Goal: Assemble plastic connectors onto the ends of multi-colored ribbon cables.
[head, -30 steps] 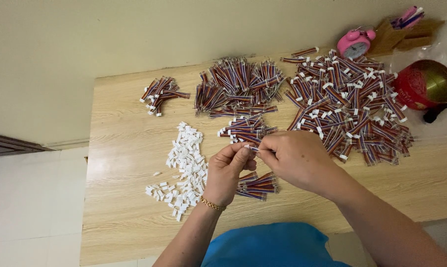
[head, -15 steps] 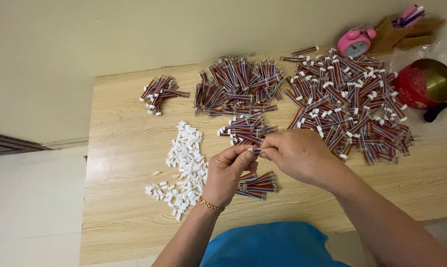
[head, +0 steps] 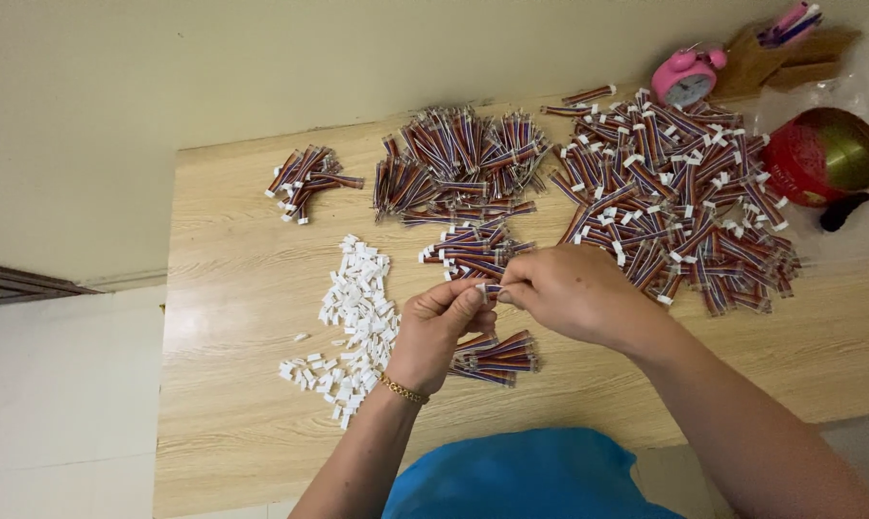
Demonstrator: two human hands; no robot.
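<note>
Soft, even indoor light, faint glare on the wooden table (head: 242, 288), sharp focus.

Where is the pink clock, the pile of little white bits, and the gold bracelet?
pink clock (head: 685, 79), head view, on its round face.
pile of little white bits (head: 361, 306), head view, on the middle of the heap.
gold bracelet (head: 403, 389), head view, on the chain at the left wrist.

Left hand (head: 436, 332) and right hand (head: 569, 293) meet fingertip to fingertip (both pinched), forearms angled inward
</note>
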